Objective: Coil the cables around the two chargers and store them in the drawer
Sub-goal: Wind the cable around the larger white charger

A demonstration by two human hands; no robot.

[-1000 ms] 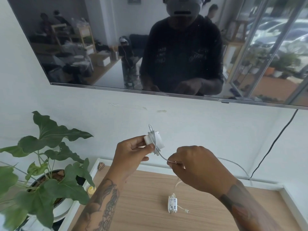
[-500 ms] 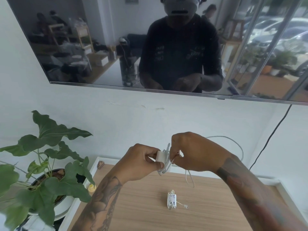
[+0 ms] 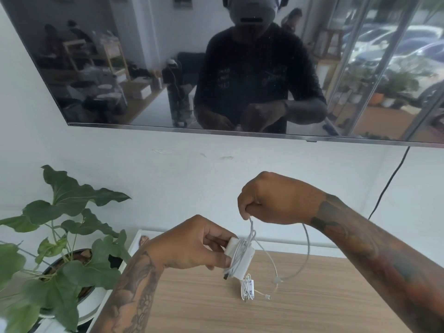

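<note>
The left hand [image 3: 192, 243] pinches a white block charger [image 3: 241, 261] above the light wooden tabletop [image 3: 312, 296], while the right hand [image 3: 276, 200] grips its thin white cable [image 3: 306, 251]. A second wrapped white charger [image 3: 247, 288], bearing unreadable dark markings, lies mid-tabletop.

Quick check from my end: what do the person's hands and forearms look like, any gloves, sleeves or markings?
Both hands are bare, with no gloves. The left hand leads into a forearm covered in dark, swirling tattoo linework. The right hand leads into a forearm with denser tattoos that include shaded and reddish patches. No sleeves reach either forearm, and no watch, ring or bracelet is visible.
</note>
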